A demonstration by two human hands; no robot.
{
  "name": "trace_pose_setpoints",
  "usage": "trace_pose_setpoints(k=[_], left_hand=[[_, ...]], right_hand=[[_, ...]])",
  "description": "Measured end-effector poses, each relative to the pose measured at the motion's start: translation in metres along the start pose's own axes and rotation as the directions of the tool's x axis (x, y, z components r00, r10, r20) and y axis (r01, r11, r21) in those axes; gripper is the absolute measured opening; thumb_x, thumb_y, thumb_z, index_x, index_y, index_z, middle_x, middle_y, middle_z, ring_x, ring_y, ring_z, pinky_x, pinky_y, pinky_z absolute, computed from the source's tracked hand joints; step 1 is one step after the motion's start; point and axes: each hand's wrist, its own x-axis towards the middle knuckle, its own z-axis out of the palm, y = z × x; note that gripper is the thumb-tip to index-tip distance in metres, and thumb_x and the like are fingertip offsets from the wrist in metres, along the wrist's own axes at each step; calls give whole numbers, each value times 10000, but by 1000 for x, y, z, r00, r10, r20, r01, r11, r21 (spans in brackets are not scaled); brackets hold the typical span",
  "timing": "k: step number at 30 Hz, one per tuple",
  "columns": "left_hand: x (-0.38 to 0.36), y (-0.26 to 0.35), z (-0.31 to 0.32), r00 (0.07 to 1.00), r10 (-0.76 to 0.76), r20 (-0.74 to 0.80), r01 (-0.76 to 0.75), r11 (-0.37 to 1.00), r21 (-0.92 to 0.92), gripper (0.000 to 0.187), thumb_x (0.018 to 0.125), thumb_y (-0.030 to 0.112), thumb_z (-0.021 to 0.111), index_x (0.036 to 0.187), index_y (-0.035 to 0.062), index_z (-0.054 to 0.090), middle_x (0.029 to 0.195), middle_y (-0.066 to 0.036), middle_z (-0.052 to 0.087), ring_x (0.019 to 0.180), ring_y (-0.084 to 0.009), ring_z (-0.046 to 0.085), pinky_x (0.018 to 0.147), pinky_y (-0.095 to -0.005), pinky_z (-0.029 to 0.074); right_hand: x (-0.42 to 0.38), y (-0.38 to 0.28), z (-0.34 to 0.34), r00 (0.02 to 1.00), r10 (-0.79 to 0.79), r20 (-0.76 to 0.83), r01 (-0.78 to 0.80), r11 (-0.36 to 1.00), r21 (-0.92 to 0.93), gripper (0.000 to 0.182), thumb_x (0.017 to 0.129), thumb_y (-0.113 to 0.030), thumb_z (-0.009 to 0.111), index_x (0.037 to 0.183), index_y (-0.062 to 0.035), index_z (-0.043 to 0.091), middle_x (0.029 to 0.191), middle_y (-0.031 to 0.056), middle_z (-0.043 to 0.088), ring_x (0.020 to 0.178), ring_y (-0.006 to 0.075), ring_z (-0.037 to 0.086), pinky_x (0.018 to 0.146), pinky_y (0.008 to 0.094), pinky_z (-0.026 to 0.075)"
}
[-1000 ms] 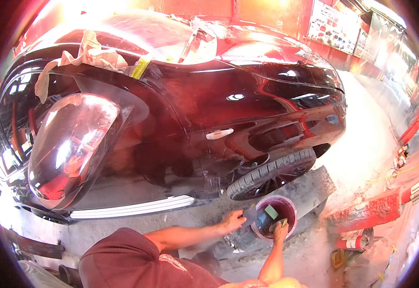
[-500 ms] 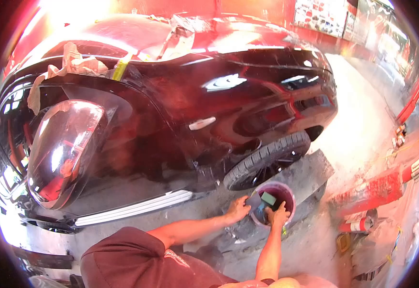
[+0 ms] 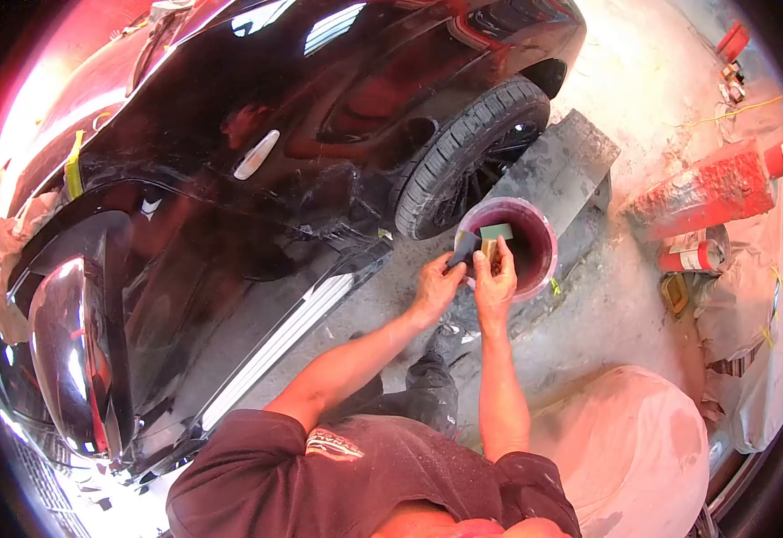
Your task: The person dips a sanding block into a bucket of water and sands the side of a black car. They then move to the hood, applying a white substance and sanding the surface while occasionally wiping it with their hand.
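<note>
My left hand (image 3: 441,287) pinches a dark grey sheet (image 3: 466,247) that looks like sandpaper, at the near left side of the bucket's mouth. Beside it, my right hand (image 3: 495,280) grips a small green-and-tan block (image 3: 496,232), like a sanding sponge, its green face up. Both things are above the opening of a round bucket (image 3: 548,264) with a purplish inside. The bottom of the bucket is dark and hard to make out.
A dark, glossy car (image 3: 293,188) fills the left, its front tyre (image 3: 472,148) just beyond the bucket. A grey slab (image 3: 579,166) lies behind the bucket. To the right are a red jack-like stand (image 3: 705,202), a red-labelled can (image 3: 689,255) and plastic sheeting (image 3: 754,359).
My view has tilted down and turned toward the bucket. My right hand has lifted the green-and-tan block from inside the bucket, and both hands are closer together.
</note>
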Motion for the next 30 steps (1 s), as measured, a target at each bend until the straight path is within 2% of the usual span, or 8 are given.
trace_pose_setpoints(k=[7, 13, 19, 23, 24, 26, 29, 30], left_hand=[[-11, 25, 0, 903, -289, 319, 382, 879, -284, 350, 1056, 383, 521, 1330, 184, 609, 1285, 84, 602, 1213, -98, 551, 955, -377, 509], [-13, 11, -3, 964, -120, 235, 160, 974, -161, 464, 1070, 427, 490, 1250, 25, 635, 1147, -35, 674, 1036, -119, 599, 913, -280, 476], [-10, -15, -9, 985, -141, 100, 144, 989, -30, 470, 1045, 395, 561, 1258, -18, 631, 1091, -69, 690, 973, -121, 613, 832, -313, 520], [-6, 4, -18, 956, -288, 63, 275, 948, 159, 529, 1019, 347, 621, 1336, -75, 576, 1206, -116, 671, 1061, -143, 616, 917, -316, 507], [-7, 2, -18, 965, -252, 67, 233, 949, 214, 534, 1017, 354, 620, 1333, -75, 576, 1211, -127, 671, 1070, -156, 620, 916, -323, 507], [-4, -5, -19, 981, -177, 81, 142, 935, 326, 545, 1013, 367, 620, 1327, -76, 575, 1220, -149, 670, 1089, -182, 627, 915, -338, 506], [8, -7, -22, 989, -52, 136, -55, 731, 680, 477, 1004, 378, 594, 1217, -48, 623, 1198, -215, 674, 1093, -337, 653, 919, -429, 508], [11, -7, -21, 988, -49, 145, -77, 656, 751, 464, 1001, 381, 586, 1186, -42, 634, 1186, -226, 677, 1087, -370, 658, 917, -449, 509]], right_hand=[[-15, 13, -6, 970, -199, 137, 233, 918, -320, 519, 951, -221, 681, 1406, 8, 582, 1149, 179, 591, 1098, 326, 567, 988, 434, 447], [-27, 21, 1, 973, -138, 187, 199, 911, -362, 519, 927, -171, 668, 1414, -18, 581, 1160, 217, 537, 1098, 370, 544, 997, 450, 438], [-29, 45, -4, 922, -63, 381, 188, 935, -301, 598, 898, -93, 673, 1472, -27, 521, 1214, 192, 531, 1167, 341, 533, 1028, 438, 437], [-17, 52, -18, 923, 253, 288, -266, 964, 4, 839, 827, -9, 711, 1580, -32, 343, 1426, 172, 496, 1373, 293, 440, 1124, 394, 385], [-12, 48, -23, 843, 434, 318, -504, 843, 186, 855, 842, -8, 703, 1593, -13, 295, 1475, 185, 472, 1406, 293, 421, 1105, 393, 400], [-6, 65, -32, 725, 507, 466, -662, 701, 267, 751, 844, -13, 711, 1530, 4, 405, 1443, 172, 509, 1331, 259, 495, 1066, 387, 434], [0, 73, -34, 645, 539, 542, -716, 673, 185, 612, 844, -28, 730, 1419, 13, 526, 1393, 141, 557, 1230, 235, 566, 1027, 379, 460], [-2, 73, -33, 710, 476, 519, -614, 779, 126, 577, 845, -38, 739, 1386, 20, 547, 1369, 137, 570, 1198, 232, 578, 1011, 375, 470]])
